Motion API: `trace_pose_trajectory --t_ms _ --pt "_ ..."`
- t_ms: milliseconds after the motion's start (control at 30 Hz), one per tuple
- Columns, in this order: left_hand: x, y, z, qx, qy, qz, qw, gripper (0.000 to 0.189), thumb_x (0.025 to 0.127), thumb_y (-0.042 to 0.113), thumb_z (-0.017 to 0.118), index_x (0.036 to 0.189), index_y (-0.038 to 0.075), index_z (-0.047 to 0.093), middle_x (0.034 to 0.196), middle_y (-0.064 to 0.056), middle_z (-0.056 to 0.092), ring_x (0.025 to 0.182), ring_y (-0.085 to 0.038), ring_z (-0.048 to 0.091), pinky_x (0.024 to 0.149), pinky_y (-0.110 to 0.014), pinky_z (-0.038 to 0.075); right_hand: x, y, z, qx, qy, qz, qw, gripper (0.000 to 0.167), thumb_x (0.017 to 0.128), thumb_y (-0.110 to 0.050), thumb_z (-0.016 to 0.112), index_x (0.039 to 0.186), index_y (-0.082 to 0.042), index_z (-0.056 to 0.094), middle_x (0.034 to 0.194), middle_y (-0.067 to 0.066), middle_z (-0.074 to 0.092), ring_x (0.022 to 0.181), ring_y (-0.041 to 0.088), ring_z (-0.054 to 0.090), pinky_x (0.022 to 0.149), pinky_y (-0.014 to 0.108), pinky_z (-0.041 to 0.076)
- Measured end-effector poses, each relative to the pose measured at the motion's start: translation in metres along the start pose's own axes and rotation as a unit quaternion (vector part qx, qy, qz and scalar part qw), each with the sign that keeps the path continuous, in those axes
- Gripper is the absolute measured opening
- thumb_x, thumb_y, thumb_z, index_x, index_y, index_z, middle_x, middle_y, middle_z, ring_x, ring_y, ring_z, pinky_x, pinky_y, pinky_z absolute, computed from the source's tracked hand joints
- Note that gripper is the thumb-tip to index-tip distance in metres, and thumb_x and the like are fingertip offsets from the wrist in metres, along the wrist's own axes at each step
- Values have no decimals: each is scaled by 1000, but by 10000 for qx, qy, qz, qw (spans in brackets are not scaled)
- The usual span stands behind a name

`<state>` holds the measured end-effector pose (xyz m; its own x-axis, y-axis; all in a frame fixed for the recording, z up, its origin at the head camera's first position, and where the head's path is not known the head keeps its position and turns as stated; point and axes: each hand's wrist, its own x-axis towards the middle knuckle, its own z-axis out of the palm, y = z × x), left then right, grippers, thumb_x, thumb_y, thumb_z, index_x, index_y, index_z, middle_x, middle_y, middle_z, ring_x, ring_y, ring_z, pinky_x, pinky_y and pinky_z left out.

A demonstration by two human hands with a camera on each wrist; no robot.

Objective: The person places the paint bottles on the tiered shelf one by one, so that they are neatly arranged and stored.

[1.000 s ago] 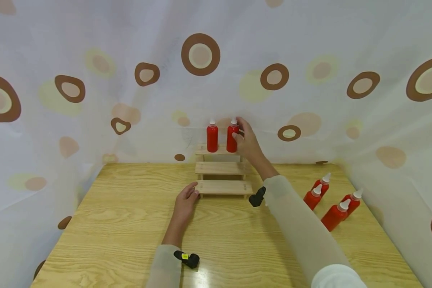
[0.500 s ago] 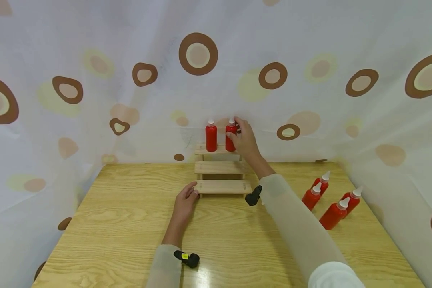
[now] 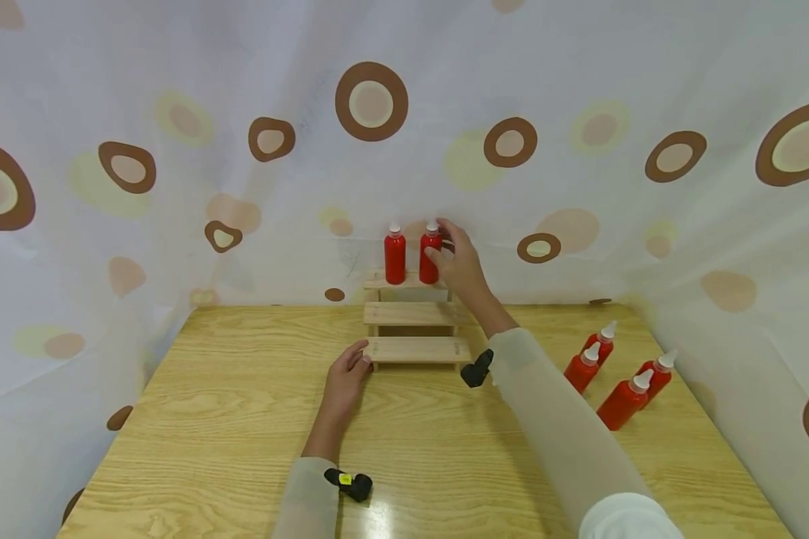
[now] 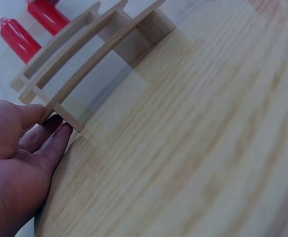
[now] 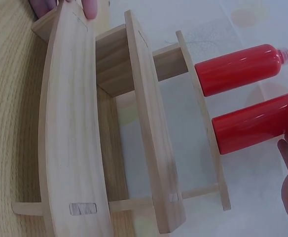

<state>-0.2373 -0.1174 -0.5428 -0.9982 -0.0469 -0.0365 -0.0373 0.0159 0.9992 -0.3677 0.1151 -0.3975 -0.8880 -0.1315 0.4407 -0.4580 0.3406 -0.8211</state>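
Around the frame's centre, I saw the left hand's (image 3: 345, 376) fingers pinching the lowest step of the wooden rack (image 3: 418, 349). On its top step stood a red bottle (image 3: 395, 260), then a second red bottle (image 3: 428, 266), pinched by the right hand (image 3: 469, 271); four more bottles (image 3: 622, 405) stood lower right on the tabletop (image 3: 243, 397).

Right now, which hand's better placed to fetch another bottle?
Likely the right hand, once it releases its bottle: it's nearer the four bottles at right; the left hand holds the stand.
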Motion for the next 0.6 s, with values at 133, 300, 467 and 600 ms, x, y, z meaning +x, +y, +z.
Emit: trace_pose_trajectory --t_ms 133,300,467,600 --pt "1 -1 1 78 14 20 10000 38 105 17 54 143 13 57 151 -21 48 145 -34 40 116 -51 38 -9 -4 -7 154 120 -32 9998 59 98 -12 64 151 -8 40 144 17 49 132 33 51 116 43 41" --pt "1 -3 1 54 43 -8 10000 38 105 18 55 143 14 57 151 -21 48 145 -34 40 116 -52 38 -26 -12 -20 376 279 -393 9981 58 99 -13 65 150 -4 41 141 21 49 133 34 50 117 46 39" --pt "1 -3 1 23 22 14 10000 39 105 18 55 143 14 57 150 -21 49 145 -34 40 116 -51 38 -49 -24 -34 745 374 -618 9946 60 98 -11 67 149 1 40 141 26 47 134 40 47 117 51 38" --pt "1 -2 0 45 16 8 10000 38 105 18 56 143 15 57 151 -18 49 145 -32 40 117 -50 38 -69 -32 -46 959 407 -373 9939 61 98 -17 68 151 -5 40 142 20 48 135 34 48 117 44 40"
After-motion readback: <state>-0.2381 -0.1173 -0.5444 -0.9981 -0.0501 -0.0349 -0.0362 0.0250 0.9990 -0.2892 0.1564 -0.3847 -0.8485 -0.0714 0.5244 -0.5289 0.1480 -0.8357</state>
